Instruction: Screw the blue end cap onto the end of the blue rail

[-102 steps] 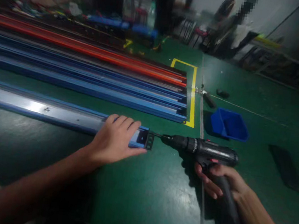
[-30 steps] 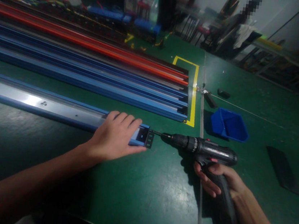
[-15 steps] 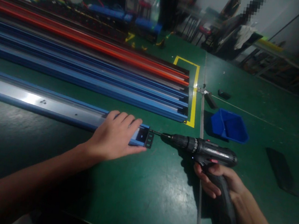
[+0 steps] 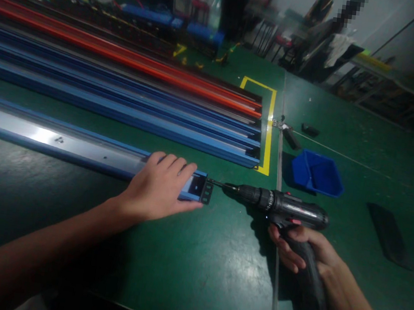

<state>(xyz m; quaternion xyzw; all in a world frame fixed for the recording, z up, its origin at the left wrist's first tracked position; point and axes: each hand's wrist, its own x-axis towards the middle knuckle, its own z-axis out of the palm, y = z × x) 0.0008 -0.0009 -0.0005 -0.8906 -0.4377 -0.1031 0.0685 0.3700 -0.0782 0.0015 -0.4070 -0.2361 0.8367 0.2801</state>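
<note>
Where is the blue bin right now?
The blue bin sits on the green table, right of centre in the head view, just beyond the drill and right of the yellow tape.
</note>
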